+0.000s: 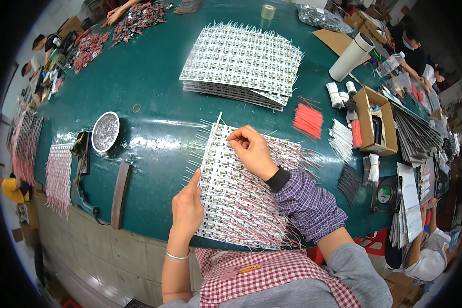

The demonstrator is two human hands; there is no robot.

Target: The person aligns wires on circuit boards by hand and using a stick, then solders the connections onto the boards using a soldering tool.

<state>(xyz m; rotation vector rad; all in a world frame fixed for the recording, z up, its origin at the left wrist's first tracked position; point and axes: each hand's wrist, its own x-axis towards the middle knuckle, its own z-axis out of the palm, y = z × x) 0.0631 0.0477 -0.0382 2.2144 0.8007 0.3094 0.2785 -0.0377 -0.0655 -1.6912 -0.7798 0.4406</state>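
From the head camera, looking down, I see my left hand (187,208) resting at the near left edge of the white panel of small parts (236,179), thumb up along the edge, fingers loosely curled and pressed against it, steadying rather than gripping. My right hand (252,150) lies on top of the panel toward its far end, fingertips (232,136) pinched together on one of the little parts; I cannot tell if anything is held between them. The panel lies flat on the green table (154,92), just in front of me, with red and white wires sticking out of its sides. Farther away sits a stack of similar panels (241,64). To the right lie a bundle of red wires (308,120) and an open cardboard box (374,123). To the left stands a round metal dish (106,132).
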